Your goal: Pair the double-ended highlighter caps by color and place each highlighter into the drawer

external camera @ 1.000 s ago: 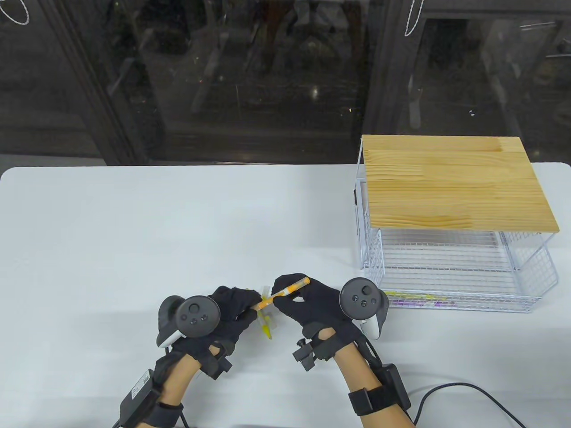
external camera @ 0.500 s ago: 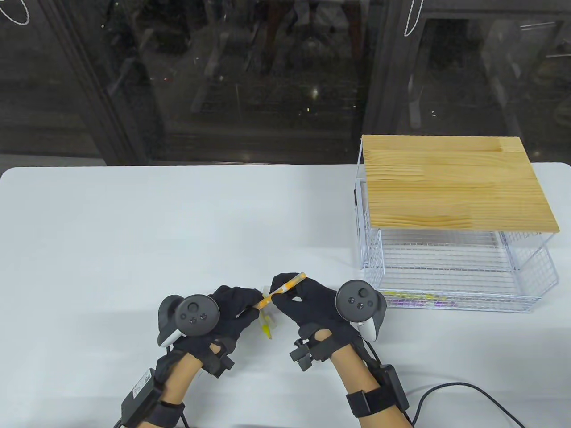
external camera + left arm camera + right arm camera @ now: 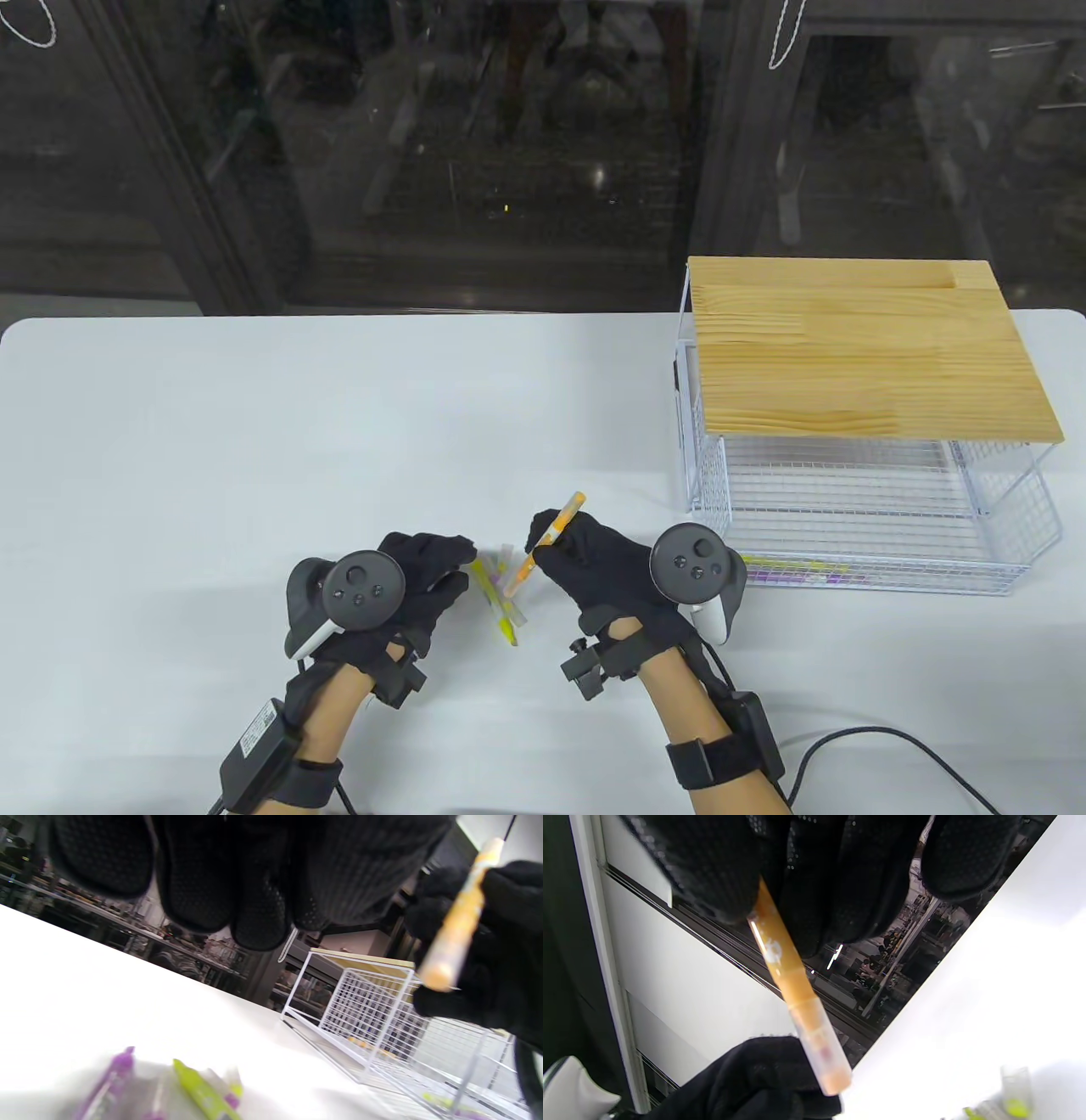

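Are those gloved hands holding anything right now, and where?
The right hand pinches the orange highlighter around its middle. The left hand holds nothing, above loose highlighters.

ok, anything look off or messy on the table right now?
Nothing damaged or spilled. A loose heap of yellow-green and purple highlighters and clear caps lies between the hands on the white table. The right hand holds an orange highlighter; the left hand holds nothing.
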A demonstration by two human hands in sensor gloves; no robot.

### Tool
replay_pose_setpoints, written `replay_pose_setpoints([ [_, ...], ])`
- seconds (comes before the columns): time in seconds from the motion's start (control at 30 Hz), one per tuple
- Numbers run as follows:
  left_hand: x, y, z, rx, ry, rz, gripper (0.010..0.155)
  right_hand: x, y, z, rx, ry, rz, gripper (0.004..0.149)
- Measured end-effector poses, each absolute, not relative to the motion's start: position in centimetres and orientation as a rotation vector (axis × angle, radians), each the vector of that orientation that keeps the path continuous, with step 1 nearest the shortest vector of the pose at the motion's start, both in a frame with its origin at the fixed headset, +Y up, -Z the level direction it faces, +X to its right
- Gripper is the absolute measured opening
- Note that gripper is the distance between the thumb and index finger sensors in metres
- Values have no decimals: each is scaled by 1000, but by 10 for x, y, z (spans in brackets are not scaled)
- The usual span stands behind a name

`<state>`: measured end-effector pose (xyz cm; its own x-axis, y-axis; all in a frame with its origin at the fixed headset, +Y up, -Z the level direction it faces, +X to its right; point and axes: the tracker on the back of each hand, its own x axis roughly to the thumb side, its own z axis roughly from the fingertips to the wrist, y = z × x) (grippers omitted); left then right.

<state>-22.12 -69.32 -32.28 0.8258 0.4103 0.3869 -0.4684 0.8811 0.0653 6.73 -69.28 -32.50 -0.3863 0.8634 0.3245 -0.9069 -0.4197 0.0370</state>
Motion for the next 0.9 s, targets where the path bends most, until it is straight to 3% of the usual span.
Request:
replay_pose_setpoints([
  [0.47,-236,-693,-330,180,-292,353,45,76,-684,-325,321,-224,2251,50],
  [0.77,-236,-693,-329,179,-303,367,45,105,-650,-308,243,-605,2321,49],
  [0.9,-236,-693,-329,177,-306,363,45,118,-642,-304,209,-675,2316,48],
])
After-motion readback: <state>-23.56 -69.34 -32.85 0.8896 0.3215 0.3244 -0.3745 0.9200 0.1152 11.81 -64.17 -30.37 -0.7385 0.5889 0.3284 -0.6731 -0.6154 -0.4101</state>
